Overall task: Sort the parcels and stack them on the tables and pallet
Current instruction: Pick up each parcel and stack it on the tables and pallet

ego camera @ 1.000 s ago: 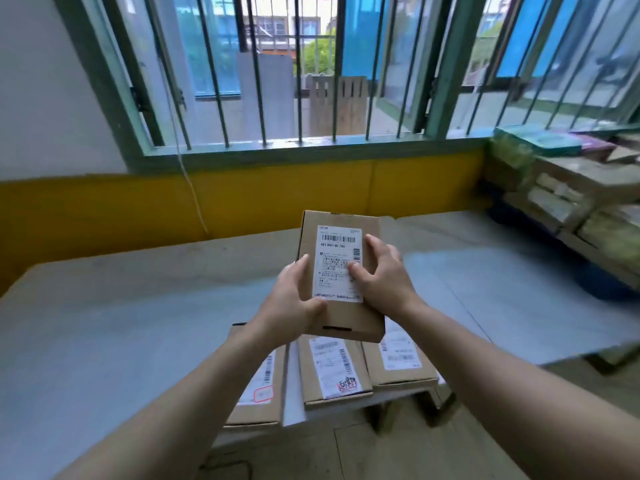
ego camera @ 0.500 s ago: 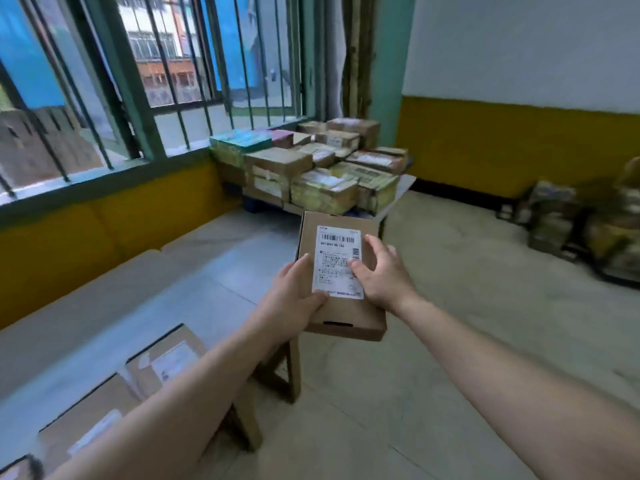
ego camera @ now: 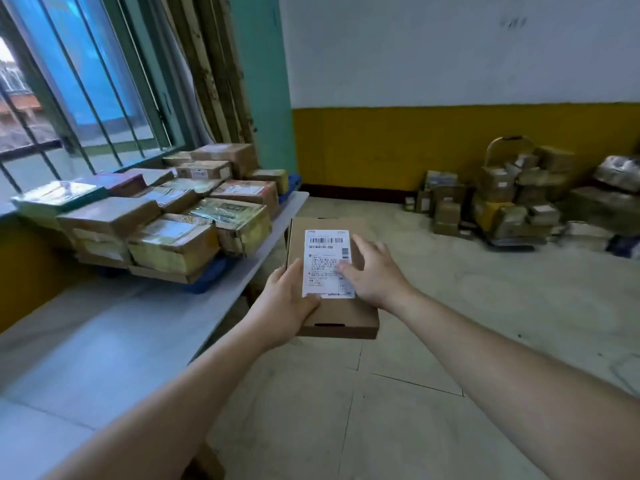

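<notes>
A flat brown cardboard parcel [ego camera: 332,310] with a white barcode label hangs in front of me above the floor, just off the table's right edge. My left hand [ego camera: 284,306] grips its left side from below, thumb on the label's edge. My right hand [ego camera: 374,271] lies on its top right with fingers spread over the label. A grey table [ego camera: 114,337] runs along my left. Several stacked parcels [ego camera: 173,216] sit on a blue pallet [ego camera: 207,275] at the table's far end.
A barred window [ego camera: 86,81] and a green pillar [ego camera: 263,81] stand behind the table. A heap of unsorted parcels [ego camera: 512,195] lies against the yellow-and-white wall at the far right. Bare concrete floor [ego camera: 450,341] spreads between me and that heap.
My view has swung right, from the window and table towards the corner and the far heap. The parcel stays in both hands, and my right hand's fingers have loosened and spread.
</notes>
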